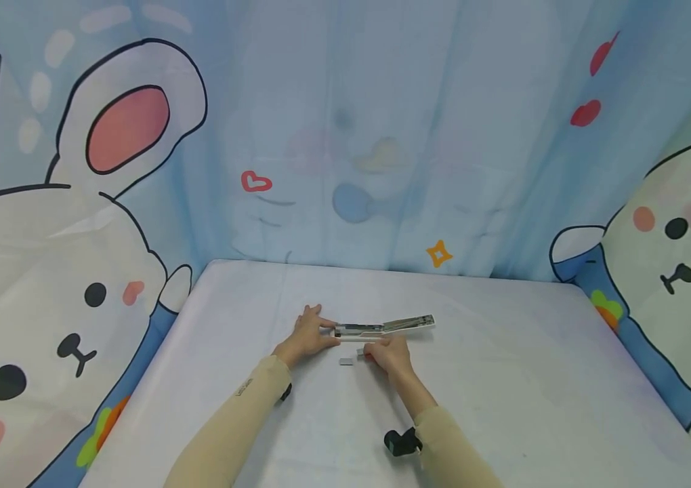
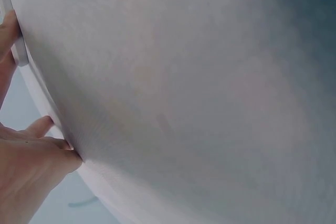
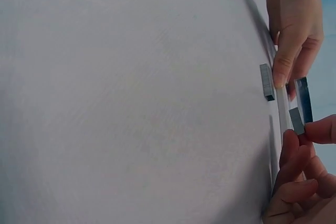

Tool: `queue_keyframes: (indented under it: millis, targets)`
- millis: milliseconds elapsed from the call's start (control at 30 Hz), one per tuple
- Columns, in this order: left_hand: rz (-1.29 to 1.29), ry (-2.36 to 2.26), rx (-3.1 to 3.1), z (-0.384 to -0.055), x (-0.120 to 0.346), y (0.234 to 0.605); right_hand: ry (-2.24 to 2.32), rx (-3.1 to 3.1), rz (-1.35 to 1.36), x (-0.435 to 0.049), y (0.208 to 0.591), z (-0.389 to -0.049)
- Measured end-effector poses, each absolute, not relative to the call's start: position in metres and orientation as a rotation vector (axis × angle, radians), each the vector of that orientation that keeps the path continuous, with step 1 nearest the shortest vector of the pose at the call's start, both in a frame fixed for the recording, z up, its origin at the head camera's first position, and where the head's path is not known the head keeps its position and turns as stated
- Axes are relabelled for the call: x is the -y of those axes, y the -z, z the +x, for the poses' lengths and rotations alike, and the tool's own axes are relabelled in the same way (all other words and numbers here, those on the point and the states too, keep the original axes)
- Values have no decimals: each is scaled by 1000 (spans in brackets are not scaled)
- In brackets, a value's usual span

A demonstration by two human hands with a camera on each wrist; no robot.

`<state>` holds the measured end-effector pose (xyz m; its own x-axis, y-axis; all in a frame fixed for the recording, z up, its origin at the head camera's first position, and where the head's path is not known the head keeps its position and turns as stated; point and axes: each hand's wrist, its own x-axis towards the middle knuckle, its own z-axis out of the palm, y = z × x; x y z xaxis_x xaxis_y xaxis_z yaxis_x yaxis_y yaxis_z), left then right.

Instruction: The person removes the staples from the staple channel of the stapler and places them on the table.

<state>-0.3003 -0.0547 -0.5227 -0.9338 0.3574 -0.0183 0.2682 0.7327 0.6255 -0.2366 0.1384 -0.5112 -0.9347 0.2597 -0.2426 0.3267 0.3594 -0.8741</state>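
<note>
- A stapler (image 1: 409,324) shows silver-grey metal and white edging.
- Two staple strips (image 3: 267,82) are grey.
- The pale yellow left sleeve (image 1: 229,420) carries small dark lettering; the right sleeve (image 1: 452,444) matches in colour.
- A black device (image 1: 400,442) sits at the right wrist, over a white table (image 1: 504,339).
- The blue curtain (image 1: 297,81) bears a red heart outline (image 1: 244,179) and an orange star (image 1: 446,255).
- A black-outlined white rabbit (image 1: 28,271) has pink cheeks and blue clothing.

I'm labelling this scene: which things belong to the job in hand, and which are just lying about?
In the job:
open stapler, held by the left hand
staple strip, pinched by the right hand

Just about:
loose strip on the table, perhaps a spare
patterned curtain behind
</note>
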Motion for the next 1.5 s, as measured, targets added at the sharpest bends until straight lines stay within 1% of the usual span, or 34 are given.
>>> queue_keyframes:
  millis: [300,767,900,1167,1500]
  targets:
    - [512,-1009,-2785,-301,52,526,1491,-2691,477,-138,515,-231]
    - [514,-995,-2793,-296,57,524,1442,-2783,383,-133,516,-227]
    - [528,-992,-2800,-295,59,523,1499,-2785,382,-132,512,-233]
    - [546,-1005,-2800,-299,57,519,1666,-2678,388,-128,493,-258]
    - [543,-990,-2796,-301,56,525,1638,-2642,430,-122,495,-267]
